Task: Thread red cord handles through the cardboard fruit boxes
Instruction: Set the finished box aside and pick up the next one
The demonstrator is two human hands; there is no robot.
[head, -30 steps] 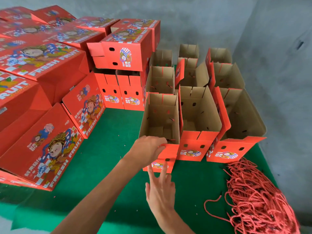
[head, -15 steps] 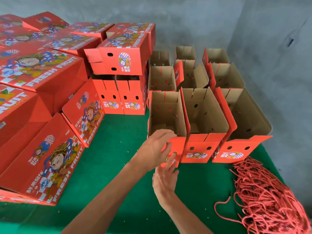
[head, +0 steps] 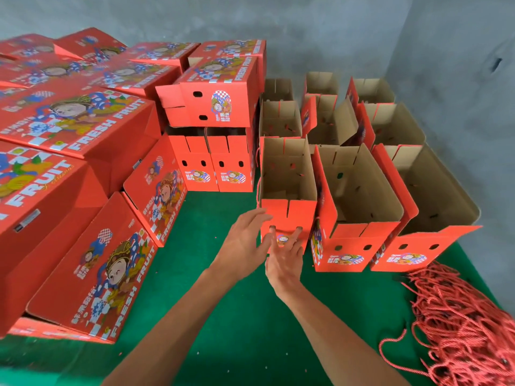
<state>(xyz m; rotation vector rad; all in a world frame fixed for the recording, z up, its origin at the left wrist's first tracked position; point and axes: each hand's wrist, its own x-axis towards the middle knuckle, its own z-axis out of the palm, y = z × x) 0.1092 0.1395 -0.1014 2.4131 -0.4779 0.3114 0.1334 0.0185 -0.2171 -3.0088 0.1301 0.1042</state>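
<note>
An open red fruit box [head: 288,211] with a brown inside stands on the green table [head: 223,316], first in a front row of three. My right hand [head: 284,256] lies flat against its front panel, and two straight fingertips reach the two cord holes. My left hand [head: 245,240] is spread, with its fingers touching the panel's left edge. Neither hand holds a cord. A thin red cord [head: 257,188] hangs along the box's left side. The pile of loose red cords [head: 468,330] lies at the right, apart from both hands.
Two more open boxes [head: 359,190] [head: 434,190] stand to the right, with several open ones behind them. Closed printed boxes [head: 92,263] are stacked along the left and at the back [head: 217,104]. Grey walls close off the far and right sides.
My left hand let go of the front flap's top edge and now lies spread lower at its left edge. My right hand rose from the table onto the front panel.
</note>
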